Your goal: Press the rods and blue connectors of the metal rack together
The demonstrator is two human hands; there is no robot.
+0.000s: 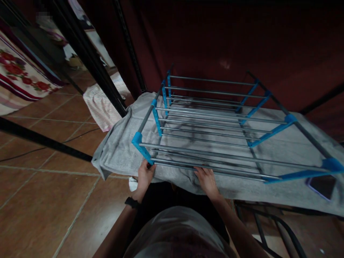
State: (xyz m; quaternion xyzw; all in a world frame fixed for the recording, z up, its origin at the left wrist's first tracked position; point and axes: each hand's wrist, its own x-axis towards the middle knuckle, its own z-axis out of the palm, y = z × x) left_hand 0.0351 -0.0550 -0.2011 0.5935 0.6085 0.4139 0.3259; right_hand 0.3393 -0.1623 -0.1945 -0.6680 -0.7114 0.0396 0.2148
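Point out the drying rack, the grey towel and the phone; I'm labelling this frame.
drying rack [215,143]: head view, middle rail.
grey towel [118,150]: head view, left part.
phone [322,186]: head view, dark screen.

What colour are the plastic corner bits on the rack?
Bright blue, joining grey metal rods; the head view shows them clearly.

phone [322,186] partly under rack bar, towel [295,193] cut off right, perhaps

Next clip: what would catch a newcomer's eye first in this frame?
The drying rack with grey rods and bright blue brackets fills the middle, standing on a grey towel spread over a table. At its near edge the left hand grips the corner by a blue bracket and the right hand rests on the front rods. A phone lies on the towel at far right.
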